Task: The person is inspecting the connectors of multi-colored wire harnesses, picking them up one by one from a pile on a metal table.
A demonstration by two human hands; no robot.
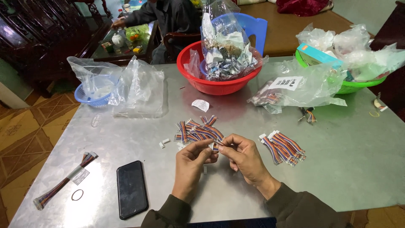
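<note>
Ribbon cable [215, 146] pinched by left hand [192, 162], right hand [244, 156]; steel table [346, 169], tiled floor [21, 135]

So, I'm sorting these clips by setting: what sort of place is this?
Probably a home used for piecework: carved wooden furniture and a tiled floor surround a metal table with wire bundles and basins.

Cable pile [198, 130] lies mid-surface [346, 169]; sorted cable stack [283, 147] to its right, phone [132, 189] front-left, basin [219, 82] behind, long cable bundle [63, 182] far left.
</note>
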